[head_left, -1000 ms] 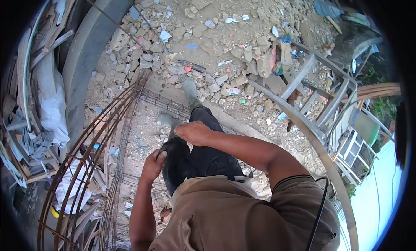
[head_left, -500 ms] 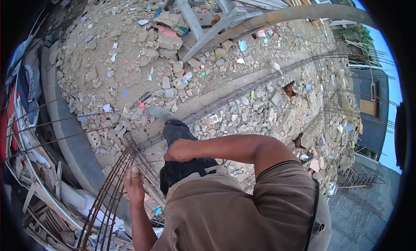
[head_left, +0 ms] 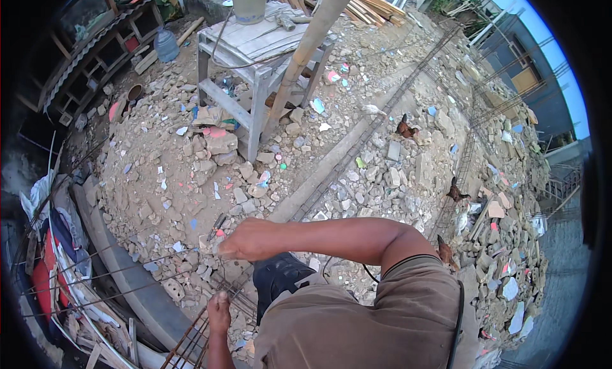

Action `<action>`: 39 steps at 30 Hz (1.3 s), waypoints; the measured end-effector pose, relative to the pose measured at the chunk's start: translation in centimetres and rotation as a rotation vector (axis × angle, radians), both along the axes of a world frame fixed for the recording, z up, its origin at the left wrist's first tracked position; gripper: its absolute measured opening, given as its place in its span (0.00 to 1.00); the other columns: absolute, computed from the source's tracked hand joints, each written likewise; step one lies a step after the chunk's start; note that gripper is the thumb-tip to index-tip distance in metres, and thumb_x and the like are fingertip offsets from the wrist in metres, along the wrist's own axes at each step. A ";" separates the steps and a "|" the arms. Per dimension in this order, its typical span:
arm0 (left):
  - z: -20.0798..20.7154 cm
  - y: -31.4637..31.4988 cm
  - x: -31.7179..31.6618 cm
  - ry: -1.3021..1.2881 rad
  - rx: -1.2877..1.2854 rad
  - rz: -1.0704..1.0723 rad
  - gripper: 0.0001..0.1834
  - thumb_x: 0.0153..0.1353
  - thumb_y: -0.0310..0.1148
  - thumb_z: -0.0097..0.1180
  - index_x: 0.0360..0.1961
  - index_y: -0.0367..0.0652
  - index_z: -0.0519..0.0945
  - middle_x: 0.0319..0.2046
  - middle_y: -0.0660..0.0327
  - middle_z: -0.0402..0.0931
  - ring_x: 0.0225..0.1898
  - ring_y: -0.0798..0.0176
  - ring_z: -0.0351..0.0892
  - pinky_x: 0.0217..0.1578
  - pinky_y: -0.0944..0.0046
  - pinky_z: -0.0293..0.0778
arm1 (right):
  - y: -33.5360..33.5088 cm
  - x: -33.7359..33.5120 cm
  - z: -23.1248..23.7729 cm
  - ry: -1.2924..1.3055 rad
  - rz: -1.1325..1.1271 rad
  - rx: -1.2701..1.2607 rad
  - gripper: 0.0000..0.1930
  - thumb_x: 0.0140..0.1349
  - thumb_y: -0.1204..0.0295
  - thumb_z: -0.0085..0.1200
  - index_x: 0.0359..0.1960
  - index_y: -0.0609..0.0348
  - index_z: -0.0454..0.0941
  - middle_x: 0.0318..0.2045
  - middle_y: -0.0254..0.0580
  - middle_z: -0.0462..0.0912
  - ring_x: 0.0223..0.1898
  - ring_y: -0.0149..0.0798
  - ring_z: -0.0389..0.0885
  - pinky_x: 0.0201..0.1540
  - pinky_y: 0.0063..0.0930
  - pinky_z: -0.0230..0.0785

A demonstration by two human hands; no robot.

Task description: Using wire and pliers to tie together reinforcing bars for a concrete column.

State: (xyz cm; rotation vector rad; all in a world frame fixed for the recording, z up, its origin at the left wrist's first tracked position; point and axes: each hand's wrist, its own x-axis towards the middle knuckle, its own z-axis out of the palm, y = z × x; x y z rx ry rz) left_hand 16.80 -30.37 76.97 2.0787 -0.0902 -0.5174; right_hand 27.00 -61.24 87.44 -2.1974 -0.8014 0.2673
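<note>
My left hand is low in the view, fingers curled, beside the end of a rusty rebar cage. Whether it touches a bar, I cannot tell. Ahead of it and a little to the right, my right hand reaches across my body with the back of the hand up and the fingers bent in. What either hand holds, if anything, is hidden. Close beyond the right hand, a dark elongated tool lies on the rubble, its kind unclear. My dark-trousered leg shows below the right forearm.
Broken stone and rubble cover the ground. A long rebar cage runs along a concrete strip toward the far right. A wooden table carries a bucket, with a slanting pole beside it. Several chickens stand at right. Thin bars cross at left.
The view has swung up, bringing the whole table and bucket in. My right hand has moved forward and left, away from my thigh. My left hand's fingers look more curled.
</note>
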 end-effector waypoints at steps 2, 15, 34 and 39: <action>2.5 -2.9 -1.6 -0.027 -0.027 -0.104 0.23 0.72 0.45 0.47 0.28 0.34 0.69 0.19 0.59 0.64 0.23 0.64 0.64 0.26 0.58 0.62 | -5.1 3.1 -2.3 -0.004 -0.242 -0.146 0.11 0.63 0.62 0.47 0.35 0.55 0.75 0.25 0.54 0.81 0.31 0.60 0.81 0.34 0.56 0.70; 3.2 -3.9 0.5 0.164 -0.036 -0.083 0.19 0.71 0.45 0.48 0.31 0.40 0.74 0.21 0.66 0.68 0.23 0.68 0.64 0.24 0.62 0.61 | -13.4 4.1 -0.7 0.165 -0.363 0.072 0.12 0.67 0.61 0.47 0.40 0.54 0.79 0.31 0.48 0.83 0.35 0.54 0.82 0.39 0.47 0.72; 0.3 -0.2 -18.4 -0.179 0.360 1.351 0.21 0.71 0.50 0.42 0.38 0.43 0.77 0.30 0.47 0.79 0.36 0.38 0.79 0.39 0.44 0.74 | 3.8 6.3 1.5 0.212 0.926 -0.705 0.12 0.67 0.63 0.53 0.36 0.60 0.79 0.27 0.46 0.78 0.29 0.46 0.72 0.35 0.34 0.66; -0.4 -10.0 -22.9 -0.108 0.182 0.831 0.19 0.70 0.50 0.44 0.38 0.46 0.78 0.28 0.49 0.79 0.31 0.41 0.80 0.35 0.44 0.75 | 19.9 10.5 8.9 0.283 0.749 -0.439 0.13 0.70 0.66 0.49 0.34 0.65 0.77 0.26 0.37 0.76 0.28 0.32 0.72 0.33 0.32 0.66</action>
